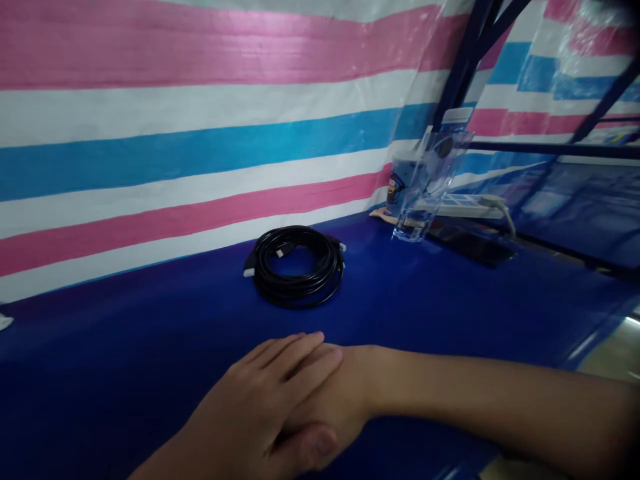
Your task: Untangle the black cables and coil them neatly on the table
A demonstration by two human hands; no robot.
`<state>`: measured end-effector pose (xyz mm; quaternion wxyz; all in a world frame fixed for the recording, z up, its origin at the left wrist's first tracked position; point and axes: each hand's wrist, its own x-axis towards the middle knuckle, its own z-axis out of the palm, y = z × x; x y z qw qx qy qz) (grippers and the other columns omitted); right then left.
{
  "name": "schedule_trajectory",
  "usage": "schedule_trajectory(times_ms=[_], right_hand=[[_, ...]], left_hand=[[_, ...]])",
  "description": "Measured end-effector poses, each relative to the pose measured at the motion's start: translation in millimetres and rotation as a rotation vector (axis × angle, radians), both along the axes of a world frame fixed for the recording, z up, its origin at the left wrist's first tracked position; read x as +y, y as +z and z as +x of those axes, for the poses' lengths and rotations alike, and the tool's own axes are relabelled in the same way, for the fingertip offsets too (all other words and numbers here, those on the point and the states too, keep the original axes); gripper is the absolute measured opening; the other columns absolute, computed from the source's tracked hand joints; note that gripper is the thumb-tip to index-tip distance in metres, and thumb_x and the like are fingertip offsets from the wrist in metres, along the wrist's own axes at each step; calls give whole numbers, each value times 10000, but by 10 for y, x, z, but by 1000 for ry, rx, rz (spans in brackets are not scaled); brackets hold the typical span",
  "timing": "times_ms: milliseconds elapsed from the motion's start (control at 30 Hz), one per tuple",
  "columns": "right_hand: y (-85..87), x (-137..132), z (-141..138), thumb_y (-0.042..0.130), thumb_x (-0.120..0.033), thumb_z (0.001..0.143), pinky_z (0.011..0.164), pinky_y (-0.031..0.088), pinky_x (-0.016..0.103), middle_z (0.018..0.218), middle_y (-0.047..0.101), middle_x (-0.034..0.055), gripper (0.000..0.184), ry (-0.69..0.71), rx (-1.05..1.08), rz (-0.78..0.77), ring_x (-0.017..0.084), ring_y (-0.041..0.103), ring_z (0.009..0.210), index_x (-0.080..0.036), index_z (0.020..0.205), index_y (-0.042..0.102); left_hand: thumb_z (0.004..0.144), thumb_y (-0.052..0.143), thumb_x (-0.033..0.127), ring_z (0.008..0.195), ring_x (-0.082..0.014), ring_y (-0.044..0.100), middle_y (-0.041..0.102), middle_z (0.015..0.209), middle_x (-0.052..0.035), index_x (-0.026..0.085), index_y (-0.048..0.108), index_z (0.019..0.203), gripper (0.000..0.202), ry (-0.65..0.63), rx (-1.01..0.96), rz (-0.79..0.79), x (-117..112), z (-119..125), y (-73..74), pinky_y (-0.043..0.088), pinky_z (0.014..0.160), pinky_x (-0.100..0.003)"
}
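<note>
the left hand (267,393), relaxed and nearly uncurled, should rest lightly upon the right hand (345,397), whose closure i cannot judge, while the coiled black cable (300,285) lies before the striped plastic sheet (200,160).

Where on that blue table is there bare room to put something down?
Left of the coiled black cable, and between it and the phone, the tabletop is bare. The back right is crowded: clear container, cup, power strip. In front, the left hand lies over the right hand.
</note>
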<state>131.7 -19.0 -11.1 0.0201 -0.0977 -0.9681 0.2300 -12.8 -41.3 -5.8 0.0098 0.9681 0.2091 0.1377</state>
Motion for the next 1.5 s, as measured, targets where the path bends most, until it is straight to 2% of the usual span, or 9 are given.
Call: schedule_trajectory(times_ms=[100,200,333,633,967,1200,1300,1367,1500], right_hand=[[-12,43,7,588,-169,749,910,439,198,1041,681,102,294,202,-16,47,144,595,992,-10,990,647],[-64,37,45,537,-166,807,859,467,241,1019,684,95,219,159,58,61,160,599,979,-40,946,650],[-84,-5,105,527,-171,826,808,474,239,940,696,75,192,92,142,68,155,605,924,-70,921,660],[12,-1,157,528,-85,765,755,481,253,950,681,135,228,10,133,48,180,606,888,-22,941,660],[-54,69,62,414,-95,857,904,439,307,1087,632,113,260,-123,367,-14,165,550,1050,-92,978,644],[-59,107,18,425,-74,836,868,449,301,1043,637,95,238,-157,385,17,144,561,957,-100,944,635],[-22,130,65,434,-122,850,818,458,302,974,653,102,220,-160,348,141,159,577,898,-84,930,636],[24,190,131,430,-205,882,799,454,313,948,660,110,250,-184,345,288,177,587,875,-82,945,638],[81,407,326,474,-413,876,894,401,373,1117,616,152,455,-531,406,589,248,557,1035,-80,1176,557]], left_hand=[[850,439,550,991,-209,643,637,1190,-60,166,555,1219,545,24,-41,156,48,20,-39,552,792,-316],[830,446,600,928,-181,665,676,1119,-30,173,590,1153,554,49,-130,264,86,1,-85,556,758,-273],[839,424,605,921,-158,666,690,1086,-10,177,598,1111,536,81,-223,294,78,-39,-88,545,768,-241],[868,480,426,1000,-206,629,653,1150,-87,126,517,1203,451,111,-226,83,-34,-35,-62,531,816,-346],[881,431,499,1078,-223,566,613,1208,-68,163,518,1238,497,215,-163,-207,146,-105,-31,436,906,-378],[885,397,516,1038,-229,574,624,1170,-92,149,538,1213,512,186,-186,-191,260,-113,-63,431,893,-372],[922,350,435,1016,-200,590,643,1135,-88,144,563,1177,442,202,-264,-152,249,-143,-34,437,876,-328],[939,323,377,999,-181,601,664,1090,-82,147,600,1115,401,278,-360,-94,245,-219,12,434,867,-298],[946,305,353,806,-144,627,688,837,-51,146,654,920,407,477,-524,-25,245,-425,102,441,761,-255]])
